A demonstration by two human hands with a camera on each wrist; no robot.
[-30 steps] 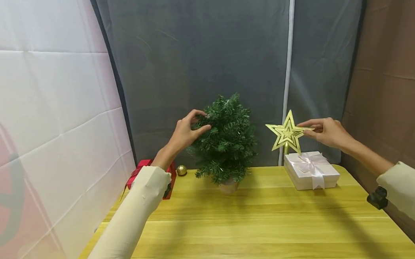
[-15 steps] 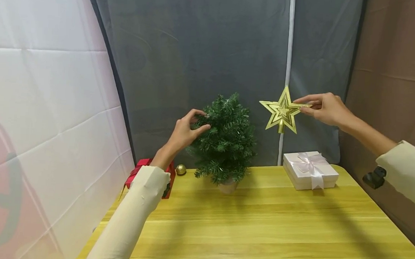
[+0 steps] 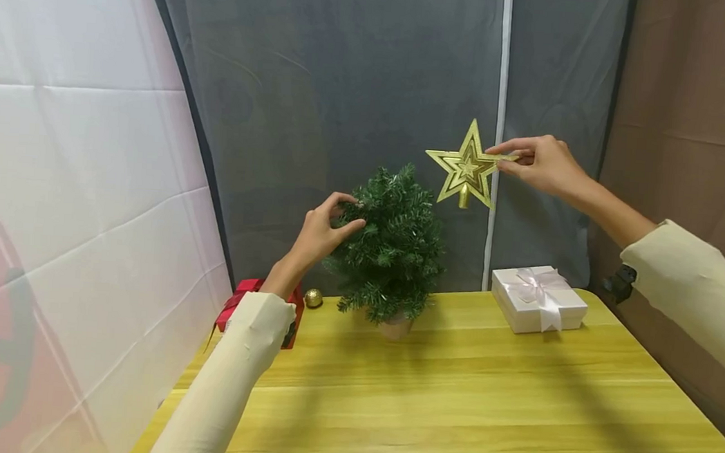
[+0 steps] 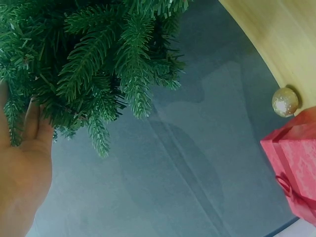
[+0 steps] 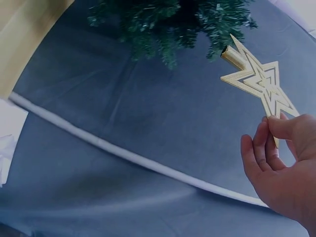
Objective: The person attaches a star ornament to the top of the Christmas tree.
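A small green artificial tree (image 3: 392, 246) stands upright in a pale pot (image 3: 396, 325). At its upper left side my left hand (image 3: 321, 231) holds the foliage between thumb and fingers; in the left wrist view that hand (image 4: 27, 168) has its fingertips hidden among the branches (image 4: 98, 59). My right hand (image 3: 547, 165) pinches one point of a gold star (image 3: 468, 167), held upright in the air, right of and above the treetop. The right wrist view shows the star (image 5: 266, 84) with its hollow tube, apart from the tree (image 5: 192, 19), and my right hand (image 5: 286, 173) gripping it.
On the wooden table (image 3: 452, 398), a white box (image 3: 539, 300) with a ribbon bow lies at the back right. A gold ball (image 3: 313, 298) and a red gift box (image 3: 242, 295), partly behind my left arm, are at the back left. A grey curtain (image 3: 346, 80) hangs behind.
My right hand has raised the star from just above the white box and moved it left toward the tree's top. My left hand has stayed at the foliage.
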